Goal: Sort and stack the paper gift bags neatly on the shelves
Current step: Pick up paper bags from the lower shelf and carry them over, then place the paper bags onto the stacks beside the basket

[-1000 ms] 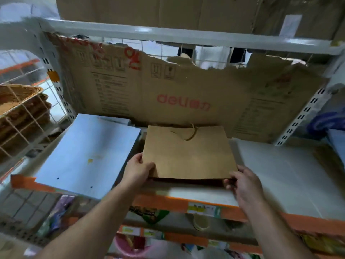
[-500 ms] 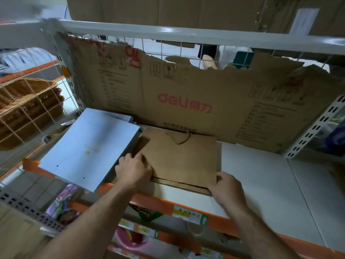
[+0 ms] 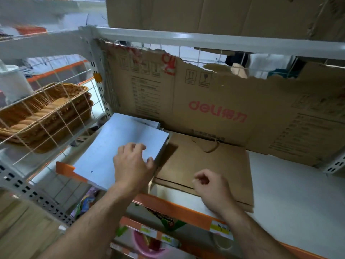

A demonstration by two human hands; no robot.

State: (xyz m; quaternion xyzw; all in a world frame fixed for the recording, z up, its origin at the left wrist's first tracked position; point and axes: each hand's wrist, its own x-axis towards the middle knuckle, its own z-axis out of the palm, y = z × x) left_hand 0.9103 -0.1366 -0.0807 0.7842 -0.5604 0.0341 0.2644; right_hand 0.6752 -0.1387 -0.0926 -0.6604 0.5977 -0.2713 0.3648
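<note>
A flat stack of brown paper gift bags (image 3: 209,163) lies on the white shelf (image 3: 291,193), its twine handle toward the back. Left of it sits a stack of pale blue flat bags (image 3: 112,146), overhanging the shelf's front edge. My left hand (image 3: 133,165) rests on top of the blue stack at its right edge, thumb over the side, fingers bent. My right hand (image 3: 211,186) hovers over the brown stack's front edge with fingers loosely curled, holding nothing.
A torn brown cardboard sheet (image 3: 214,101) printed "deli" lines the back of the shelf. A wicker basket (image 3: 46,113) sits behind wire mesh at the left. The orange shelf edge (image 3: 179,210) runs below my hands, with goods on lower shelves.
My left hand left the brown stack and moved onto the blue stack. My right hand let go of the brown stack's front corner and lifted slightly. The brown stack now lies further back.
</note>
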